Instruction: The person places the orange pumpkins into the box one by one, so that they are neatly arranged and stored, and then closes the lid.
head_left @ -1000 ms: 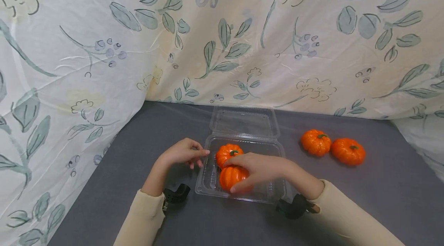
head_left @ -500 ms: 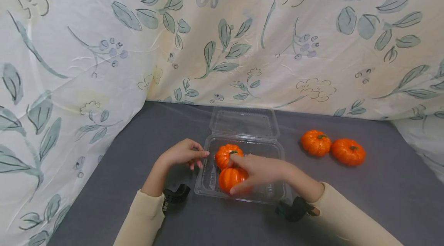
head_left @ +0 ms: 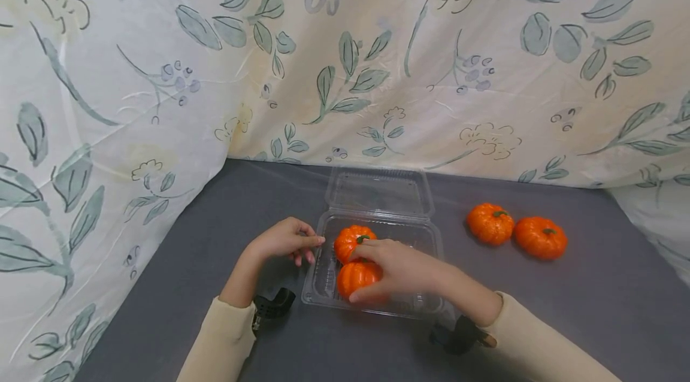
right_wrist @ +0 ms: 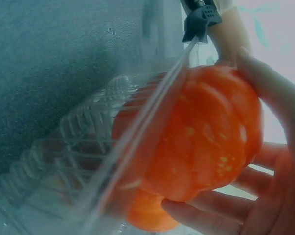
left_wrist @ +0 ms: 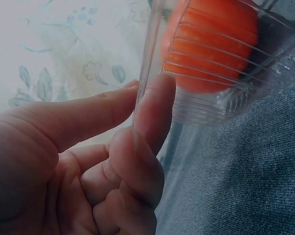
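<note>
In the head view, a clear plastic clamshell container [head_left: 431,304] lies with its lid [head_left: 380,190] folded back. Two small orange pumpkins sit in its left half: a rear pumpkin [head_left: 353,240] and a front pumpkin [head_left: 356,279]. My left hand [head_left: 286,239] pinches the container's left rim between thumb and index finger; in the left wrist view the rim [left_wrist: 149,58] runs between them. My right hand [head_left: 401,268] holds the front pumpkin, thumb at the near side and fingers at the far side. The right wrist view shows this pumpkin [right_wrist: 211,132] within the hand's curve; the palm partly hides it from above.
Two more orange pumpkins, one left [head_left: 489,224] and one right [head_left: 541,238], rest side by side on the grey cloth [head_left: 593,310] to the container's right. A floral curtain [head_left: 345,70] hangs behind and along the left side.
The front pumpkin has shifted slightly left with my right hand, whose fingers moved between the pumpkins. My left hand stays at the rim.
</note>
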Tool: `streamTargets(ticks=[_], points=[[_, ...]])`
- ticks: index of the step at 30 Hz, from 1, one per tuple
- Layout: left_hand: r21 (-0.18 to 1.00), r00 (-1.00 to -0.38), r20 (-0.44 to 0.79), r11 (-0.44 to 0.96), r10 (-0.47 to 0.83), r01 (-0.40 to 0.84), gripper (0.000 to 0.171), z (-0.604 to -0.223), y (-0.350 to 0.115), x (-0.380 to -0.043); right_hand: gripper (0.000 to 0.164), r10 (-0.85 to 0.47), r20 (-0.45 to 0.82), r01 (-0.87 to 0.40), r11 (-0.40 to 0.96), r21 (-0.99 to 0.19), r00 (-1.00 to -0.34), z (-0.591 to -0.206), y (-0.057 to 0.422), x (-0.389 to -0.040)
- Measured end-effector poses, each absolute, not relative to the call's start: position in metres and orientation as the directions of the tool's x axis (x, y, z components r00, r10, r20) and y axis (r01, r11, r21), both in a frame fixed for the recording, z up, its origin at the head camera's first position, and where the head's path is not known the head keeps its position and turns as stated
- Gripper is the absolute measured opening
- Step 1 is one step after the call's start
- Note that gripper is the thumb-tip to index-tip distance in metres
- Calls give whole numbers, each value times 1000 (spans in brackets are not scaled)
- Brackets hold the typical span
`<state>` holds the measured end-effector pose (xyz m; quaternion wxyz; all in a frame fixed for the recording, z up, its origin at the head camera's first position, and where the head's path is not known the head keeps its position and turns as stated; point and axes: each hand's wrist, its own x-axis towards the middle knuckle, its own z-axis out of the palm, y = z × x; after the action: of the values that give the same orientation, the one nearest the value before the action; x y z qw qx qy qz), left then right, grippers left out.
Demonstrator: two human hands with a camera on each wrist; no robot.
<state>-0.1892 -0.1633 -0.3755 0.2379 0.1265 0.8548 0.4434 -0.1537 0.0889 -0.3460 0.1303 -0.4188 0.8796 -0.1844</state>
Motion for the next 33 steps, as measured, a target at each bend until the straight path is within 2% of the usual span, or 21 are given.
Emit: streamTargets(ticks=[5, 12, 24, 31, 33], points=[[822, -858, -297, 570, 420, -5, 26, -376, -163, -189, 58, -777, -104, -672, 595, -441, -620, -345, 92, -152], [818, -859, -300, 575, 416, -8, 26, -377, -162, -188, 50, -770, -98, -629, 580, -518, -630, -345, 93, -153], [814, -861, -307, 580, 406, -17, 25, -377, -160, -188, 54, -743, -71, -659, 630, -410, -666, -348, 87, -145], [815, -863, -306, 579, 402, -20, 25, -378, -159, -188, 53, -787, -63, -696, 578, -426, -614, -345, 92, -148], [815, -863, -308, 579, 401, -22, 25, -378, -159, -188, 54, -783, -43, -696, 574, -431, -620, -343, 91, -147]])
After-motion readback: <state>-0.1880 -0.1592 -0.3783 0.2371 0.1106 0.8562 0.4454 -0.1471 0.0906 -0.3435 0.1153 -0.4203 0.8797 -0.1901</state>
